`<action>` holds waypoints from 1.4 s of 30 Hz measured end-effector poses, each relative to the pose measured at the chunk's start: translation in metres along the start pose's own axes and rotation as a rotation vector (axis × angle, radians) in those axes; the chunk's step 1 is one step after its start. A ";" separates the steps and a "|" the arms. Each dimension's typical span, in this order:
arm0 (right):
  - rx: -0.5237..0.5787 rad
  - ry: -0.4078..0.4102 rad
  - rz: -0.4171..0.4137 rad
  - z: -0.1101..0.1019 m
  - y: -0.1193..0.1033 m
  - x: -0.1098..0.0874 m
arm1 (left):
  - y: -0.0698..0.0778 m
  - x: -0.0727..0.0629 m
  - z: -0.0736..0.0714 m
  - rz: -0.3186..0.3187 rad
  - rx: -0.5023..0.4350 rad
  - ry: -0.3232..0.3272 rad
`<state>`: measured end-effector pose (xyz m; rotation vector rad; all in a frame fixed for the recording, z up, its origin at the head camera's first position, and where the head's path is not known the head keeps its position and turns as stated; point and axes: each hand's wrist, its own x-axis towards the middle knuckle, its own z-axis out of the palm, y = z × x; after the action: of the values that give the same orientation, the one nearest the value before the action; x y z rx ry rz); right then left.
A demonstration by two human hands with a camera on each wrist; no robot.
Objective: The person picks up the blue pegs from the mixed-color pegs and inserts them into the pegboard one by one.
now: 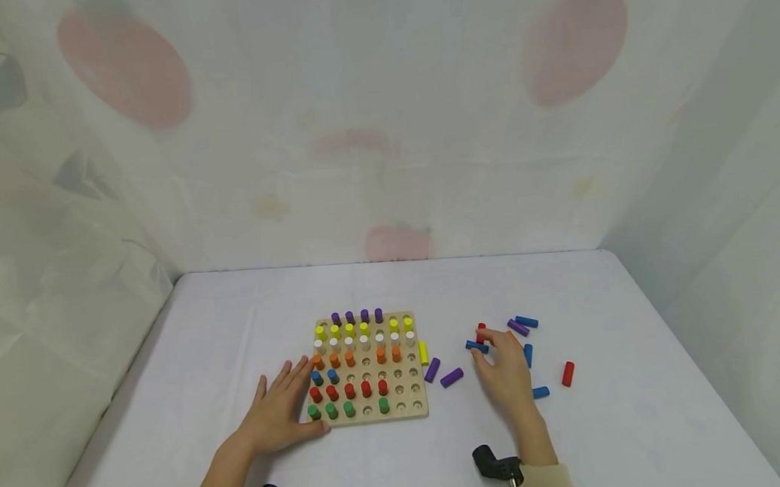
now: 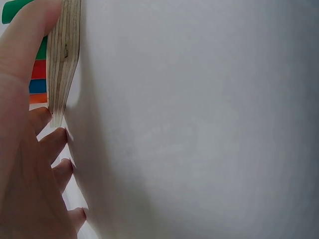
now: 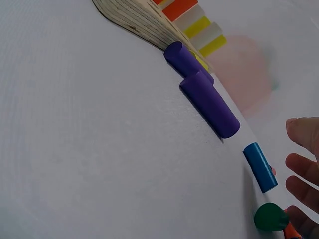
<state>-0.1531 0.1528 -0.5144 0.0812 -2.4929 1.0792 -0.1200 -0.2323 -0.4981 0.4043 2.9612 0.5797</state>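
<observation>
A wooden pegboard (image 1: 409, 412) carries rows of purple, yellow, white, orange, blue, red and green pegs, with some bare holes. My left hand (image 1: 276, 411) rests along its left edge, fingers spread and thumb at the front corner. Right of the board, my right hand (image 1: 506, 375) hovers with thumb and fingers apart around a blue peg (image 1: 476, 347). In the right wrist view a gap shows between the fingertips (image 3: 299, 163) and that blue peg (image 3: 260, 168). A green peg (image 3: 270, 217) lies by the lowest finger; the head view hides it. Beyond the fingertips is a red peg (image 1: 481, 328).
Two purple pegs (image 1: 451, 378) and a yellow peg (image 1: 423, 353) lie beside the board's right edge. Right of my right hand are several blue pegs (image 1: 527, 322), another purple peg (image 1: 518, 328), an orange peg (image 1: 514, 338) and a red peg (image 1: 568, 374). A white cloth covers the table (image 1: 621, 438).
</observation>
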 end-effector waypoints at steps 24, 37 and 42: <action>-0.109 -0.083 0.070 0.004 0.005 0.003 | -0.002 0.000 0.002 -0.001 0.008 0.004; -0.153 -0.077 0.039 0.009 0.007 0.006 | -0.002 0.000 0.004 -0.006 0.009 0.000; -0.181 -0.088 0.026 0.010 0.007 0.008 | -0.003 0.001 0.004 -0.003 0.006 0.002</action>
<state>-0.1655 0.1517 -0.5221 0.0439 -2.6653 0.8725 -0.1205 -0.2332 -0.5029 0.4004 2.9656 0.5707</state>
